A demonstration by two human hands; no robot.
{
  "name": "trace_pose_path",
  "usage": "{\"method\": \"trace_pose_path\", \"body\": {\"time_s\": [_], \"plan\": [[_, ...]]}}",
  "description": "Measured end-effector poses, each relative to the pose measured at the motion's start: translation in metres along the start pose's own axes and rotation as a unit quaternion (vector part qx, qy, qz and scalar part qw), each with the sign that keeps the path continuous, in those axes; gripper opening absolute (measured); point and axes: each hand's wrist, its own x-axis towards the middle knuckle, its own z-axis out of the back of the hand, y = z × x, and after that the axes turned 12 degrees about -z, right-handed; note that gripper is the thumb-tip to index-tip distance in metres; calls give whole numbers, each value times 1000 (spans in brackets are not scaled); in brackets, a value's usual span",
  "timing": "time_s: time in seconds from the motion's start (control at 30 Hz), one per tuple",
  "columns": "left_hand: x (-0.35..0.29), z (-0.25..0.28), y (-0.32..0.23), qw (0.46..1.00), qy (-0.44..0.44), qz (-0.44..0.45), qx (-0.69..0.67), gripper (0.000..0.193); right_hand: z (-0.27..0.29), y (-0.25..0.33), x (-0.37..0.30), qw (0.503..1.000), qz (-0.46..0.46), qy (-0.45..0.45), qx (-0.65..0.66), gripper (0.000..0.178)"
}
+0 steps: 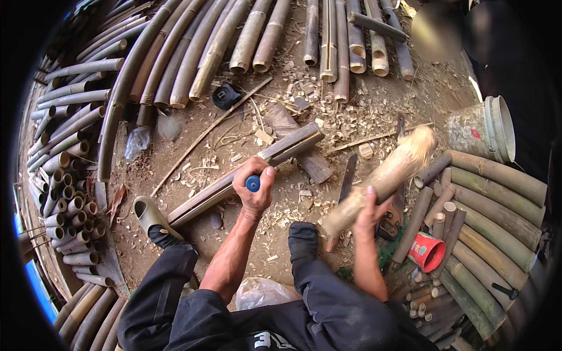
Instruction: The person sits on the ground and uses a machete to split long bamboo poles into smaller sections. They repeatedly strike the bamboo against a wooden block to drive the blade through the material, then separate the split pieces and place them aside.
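My left hand (256, 190) is closed around a blue-handled tool (253, 183), held upright so that only its butt end shows. Its blade is hidden under my fist; it may be a chisel. Below that fist lies a bamboo pole (202, 205) with a long slot, slanting from near my left foot to a flat wooden block (315, 165) under its far end. My right hand (370, 213) grips a thick, pale wooden club (389, 174) with a frayed far end, raised right of the pole. The club is slightly smeared by motion.
A saw (391, 222) and a long flat blade (348, 178) lie beneath the club. At right are a white bucket (477, 130), a red cup (426, 251) and bamboo poles (497, 196). More bamboo (199, 47) lines the far side. A tape measure (226, 96) rests among chips.
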Motion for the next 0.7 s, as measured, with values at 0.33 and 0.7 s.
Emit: {"method": "trace_pose_path", "body": {"time_s": [0.33,0.7], "plan": [[-20,77,-42,983,-39,63,166,17,-3,-3,-59,919,16,305,-250,107],[-17,-62,-138,832,431,-276,217,30,44,-13,-36,932,-167,308,-96,58]]}}
